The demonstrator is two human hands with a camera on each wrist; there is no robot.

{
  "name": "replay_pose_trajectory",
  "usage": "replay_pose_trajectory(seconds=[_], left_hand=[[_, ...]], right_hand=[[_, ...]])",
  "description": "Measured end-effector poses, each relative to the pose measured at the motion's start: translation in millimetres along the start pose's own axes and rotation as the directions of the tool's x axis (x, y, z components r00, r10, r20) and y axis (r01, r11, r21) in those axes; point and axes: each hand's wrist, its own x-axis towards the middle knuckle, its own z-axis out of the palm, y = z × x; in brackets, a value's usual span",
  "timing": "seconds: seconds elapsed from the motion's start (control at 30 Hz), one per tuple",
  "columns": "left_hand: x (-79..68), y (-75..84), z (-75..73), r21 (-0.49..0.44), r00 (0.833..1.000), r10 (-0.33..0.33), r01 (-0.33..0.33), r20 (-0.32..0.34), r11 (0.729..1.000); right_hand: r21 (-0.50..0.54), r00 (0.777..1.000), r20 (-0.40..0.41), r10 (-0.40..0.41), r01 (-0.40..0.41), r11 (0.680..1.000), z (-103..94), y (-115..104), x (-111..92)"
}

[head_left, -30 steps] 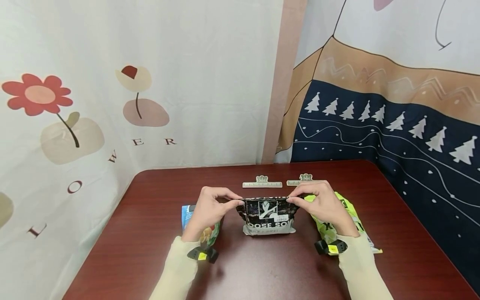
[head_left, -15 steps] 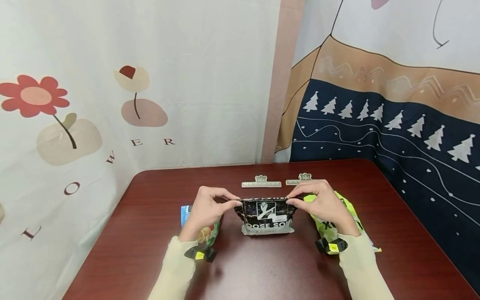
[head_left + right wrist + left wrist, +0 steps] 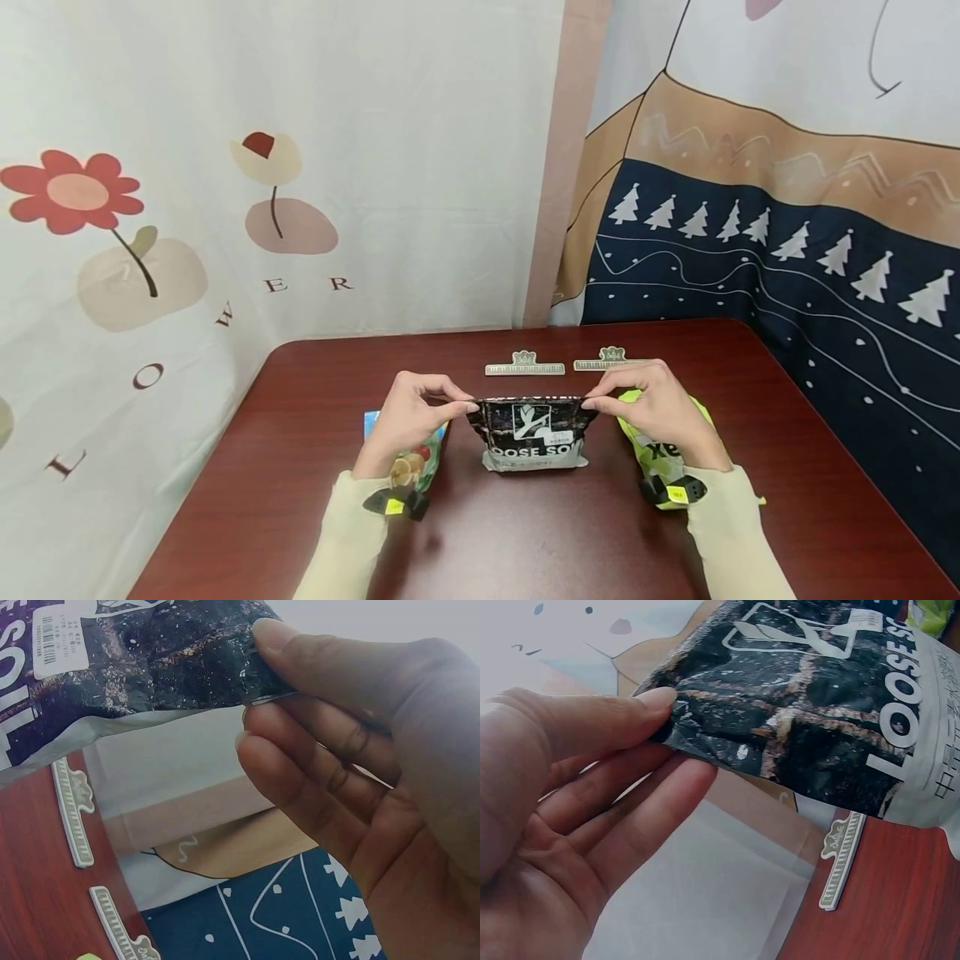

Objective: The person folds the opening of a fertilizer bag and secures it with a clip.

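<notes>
A black and white bag of loose soil (image 3: 534, 433) stands upright in the middle of the table, its top edge stretched between both hands. At the bag's top left corner, my left hand (image 3: 412, 417) pinches the plastic between thumb and fingers. My right hand (image 3: 660, 408) pinches the top right corner in the same way. Close up in the left wrist view, the thumb presses on the black front of the soil bag (image 3: 795, 705). The right wrist view shows a white label on the soil bag (image 3: 172, 667) and the thumb on its corner.
Two long sealing clips, a left clip (image 3: 524, 365) and a right clip (image 3: 603, 362), lie behind the bag. A blue and green packet (image 3: 420, 467) lies partly under the left hand, a yellow-green bag (image 3: 652, 450) under the right. The dark red table (image 3: 525, 542) meets curtains behind.
My right hand has shifted slightly right, out to the bag's corner. My left hand has moved a little left. Both still pinch the bag, which stays in place.
</notes>
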Motion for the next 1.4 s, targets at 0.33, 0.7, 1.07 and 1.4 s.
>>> replay_pose_trajectory(seconds=[0.33,0.7,1.07,1.4], left_hand=[[-0.6,-1.3,2.2,-0.004,0.999,0.053,-0.053,0.003,0.999],[-0.8,2.9,4.4,0.008,0.999,0.050,-0.050,0.009,0.999],[-2.2,1.2,3.1,0.017,0.999,0.041,-0.041,0.013,0.999],[-1.4,3.3,3.1,0.034,1.000,0.019,-0.020,0.015,0.999]], right_hand=[[-0.036,0.987,0.039,0.158,-0.156,0.987,-0.9,-7.7,0.9],[0.041,0.967,0.065,0.246,-0.248,0.968,-3.4,2.0,1.2],[-0.019,0.934,0.127,0.333,-0.334,0.943,-7.6,4.0,17.4],[-0.123,0.932,0.191,0.307,-0.287,0.950,-3.9,20.2,36.7]])
